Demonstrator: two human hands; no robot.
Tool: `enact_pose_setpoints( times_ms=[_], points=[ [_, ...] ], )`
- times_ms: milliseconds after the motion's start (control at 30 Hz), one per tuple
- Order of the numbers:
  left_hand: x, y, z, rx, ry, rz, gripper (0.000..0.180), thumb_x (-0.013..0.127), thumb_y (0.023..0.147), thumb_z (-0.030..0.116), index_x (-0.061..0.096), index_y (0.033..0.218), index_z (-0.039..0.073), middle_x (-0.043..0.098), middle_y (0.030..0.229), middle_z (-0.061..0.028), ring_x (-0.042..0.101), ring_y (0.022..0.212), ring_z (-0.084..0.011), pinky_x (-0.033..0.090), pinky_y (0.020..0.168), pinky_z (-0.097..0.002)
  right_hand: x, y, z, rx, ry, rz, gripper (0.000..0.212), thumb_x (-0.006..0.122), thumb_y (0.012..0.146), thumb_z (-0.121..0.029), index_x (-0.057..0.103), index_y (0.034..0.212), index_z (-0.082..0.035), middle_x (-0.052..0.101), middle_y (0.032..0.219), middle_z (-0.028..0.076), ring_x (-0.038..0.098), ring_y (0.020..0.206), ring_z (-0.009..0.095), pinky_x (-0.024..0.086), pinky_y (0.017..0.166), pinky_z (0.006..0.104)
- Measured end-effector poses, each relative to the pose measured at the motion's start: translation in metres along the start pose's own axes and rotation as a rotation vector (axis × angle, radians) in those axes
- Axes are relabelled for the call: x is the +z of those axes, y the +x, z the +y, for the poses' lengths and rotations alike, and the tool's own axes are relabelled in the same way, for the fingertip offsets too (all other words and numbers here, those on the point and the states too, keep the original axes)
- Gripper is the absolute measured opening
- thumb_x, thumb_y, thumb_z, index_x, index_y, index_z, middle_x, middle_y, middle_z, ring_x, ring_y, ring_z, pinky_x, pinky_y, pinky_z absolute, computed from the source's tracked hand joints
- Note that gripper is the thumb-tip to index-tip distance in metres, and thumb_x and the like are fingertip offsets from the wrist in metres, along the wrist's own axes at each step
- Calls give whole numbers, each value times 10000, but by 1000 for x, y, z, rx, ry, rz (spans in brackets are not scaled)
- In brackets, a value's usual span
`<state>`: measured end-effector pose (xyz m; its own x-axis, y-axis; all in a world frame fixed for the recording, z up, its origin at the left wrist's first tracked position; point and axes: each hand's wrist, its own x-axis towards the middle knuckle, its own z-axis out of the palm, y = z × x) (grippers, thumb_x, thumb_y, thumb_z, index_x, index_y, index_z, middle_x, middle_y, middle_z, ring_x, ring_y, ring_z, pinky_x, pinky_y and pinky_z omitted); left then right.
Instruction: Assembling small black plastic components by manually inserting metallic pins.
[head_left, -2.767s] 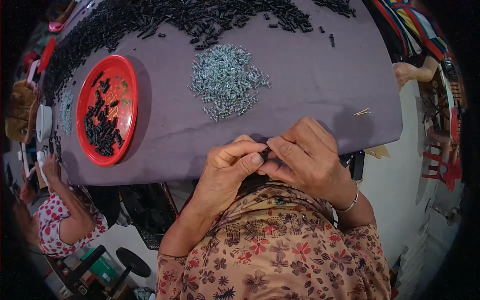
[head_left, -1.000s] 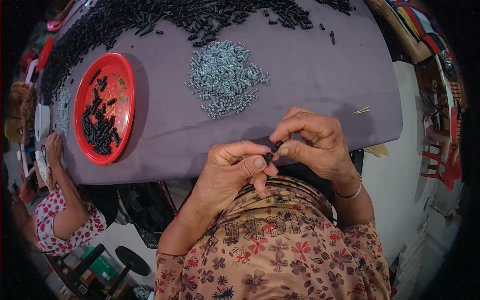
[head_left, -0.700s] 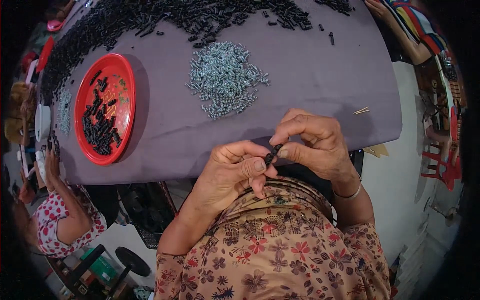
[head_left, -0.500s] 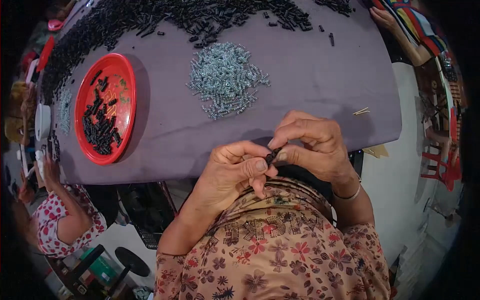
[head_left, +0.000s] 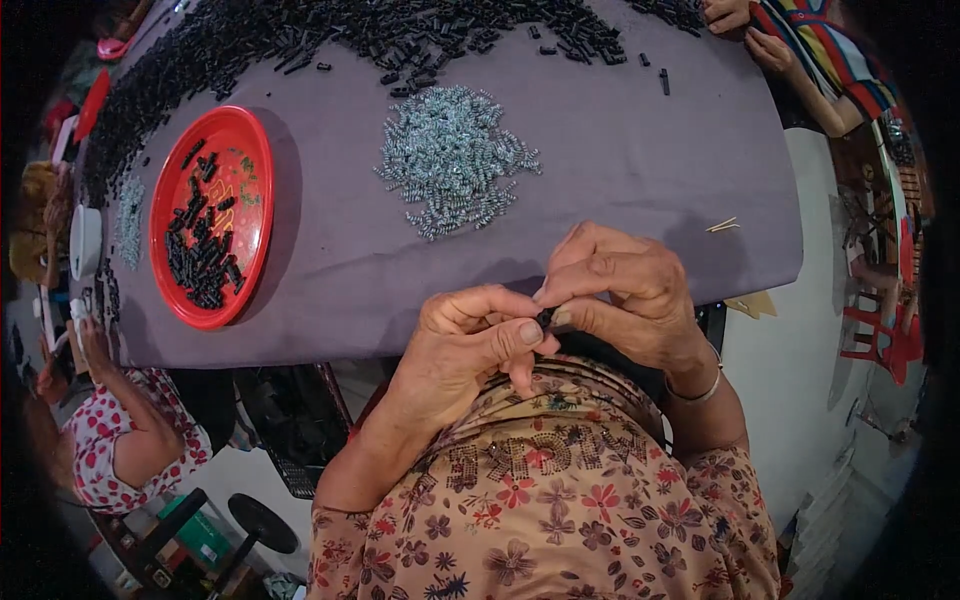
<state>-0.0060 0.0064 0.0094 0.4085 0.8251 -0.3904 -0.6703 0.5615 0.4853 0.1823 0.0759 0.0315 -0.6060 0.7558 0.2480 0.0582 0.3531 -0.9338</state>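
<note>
My left hand (head_left: 455, 345) and my right hand (head_left: 625, 295) meet just off the near edge of the purple table (head_left: 620, 150), fingertips pinched together on a small black plastic piece (head_left: 545, 318). Only a sliver of that piece shows between the thumbs. Beyond my hands lies a heap of small silver springs (head_left: 448, 160). A long spread of loose black pieces (head_left: 330, 35) runs along the far side of the table. A red round tray (head_left: 212, 215) with several black pieces in it sits to the left.
A person in a red-dotted white top (head_left: 105, 450) works at the table's left end, beside a white bowl (head_left: 85, 243). Another person's hands (head_left: 745, 25) reach in at the far right corner. Two thin sticks (head_left: 722, 225) lie near the right edge.
My hands first drew slightly apart, showing the black piece between them. Now the fingertips have closed together again and cover most of it. The other person's hands have come in at the far right.
</note>
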Motion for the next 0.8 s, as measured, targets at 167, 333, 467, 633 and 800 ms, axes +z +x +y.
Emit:
enact_pose_setpoints(
  times_ms=[167,333,467,633,800],
  points=[
    [3,-1,-1,44,71,35,160,615,870,37,633,1009,-40,657,817,-154,637,610,-147,564,547,-260,0,0,-1,-15,-17,-2,163,685,733,-5,695,893,-27,655,791,74,618,747,187,500,636,282],
    [4,-1,-1,81,106,31,172,608,873,27,631,1028,-45,657,821,-138,648,633,-151,562,573,-252,0,-2,1,23,-19,22,154,688,741,-18,699,894,-34,656,791,77,625,745,186,502,627,278],
    [3,-1,-3,140,194,42,171,607,874,26,631,1028,-45,659,834,-142,646,626,-147,556,568,-245,1,-2,1,-1,-49,18,144,689,741,-17,697,884,-32,653,797,82,626,741,188,502,625,279],
    [5,-3,-1,156,160,60,154,606,874,20,637,1009,-47,658,839,-137,639,614,-141,544,561,-233,10,-5,5,-43,5,82,154,686,741,-1,693,891,-31,638,796,85,621,739,188,495,613,274],
    [6,-4,-1,190,259,75,151,608,875,26,637,1006,-44,656,833,-128,632,608,-135,537,566,-236,15,-5,5,-98,-45,131,118,706,738,6,685,854,-6,631,798,75,595,742,209,475,636,294]
  ],
)
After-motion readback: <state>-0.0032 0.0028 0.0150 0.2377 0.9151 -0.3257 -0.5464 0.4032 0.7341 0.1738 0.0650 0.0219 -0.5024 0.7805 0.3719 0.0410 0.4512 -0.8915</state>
